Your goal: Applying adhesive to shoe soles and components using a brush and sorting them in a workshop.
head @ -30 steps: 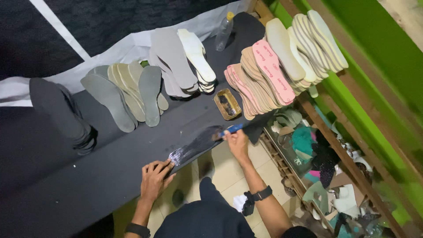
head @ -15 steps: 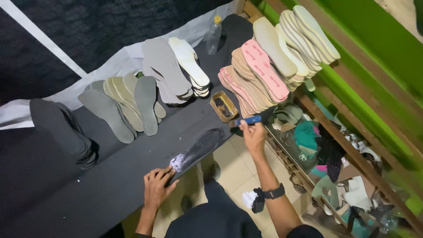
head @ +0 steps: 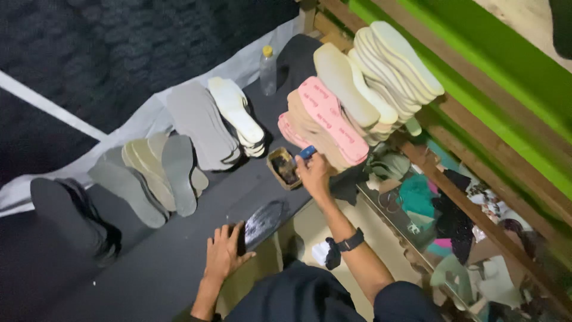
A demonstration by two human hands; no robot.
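Insole (head: 262, 222), dark and glossy with wet glue, lies flat at the near edge of the dark work table (head: 119, 280), its heel end under the person's left hand. Behind it, along the back of the table, stand the biggest things in view: leaning rows of shoe insoles. A cream stack (head: 381, 71) rests at the far right against the green wooden rail (head: 476, 71), with a pink and tan stack (head: 325, 122) just in front of it. Further left come a grey and white stack (head: 214, 122), then a grey-green stack (head: 152, 173), then a black stack (head: 65, 217) at the left end. A clear plastic bottle with a yellow cap (head: 268, 70) stands upright behind the white insoles.

Left hand (head: 223, 253) presses on the end of the glossy insole, fingers spread apart and flat, not gripping. Right hand (head: 313, 173) is well apart from it, up by the small glue tin (head: 284, 168), fingers closed around a brush with a blue handle (head: 306, 152) held over the tin. A black watch (head: 350, 241) sits on the right wrist.
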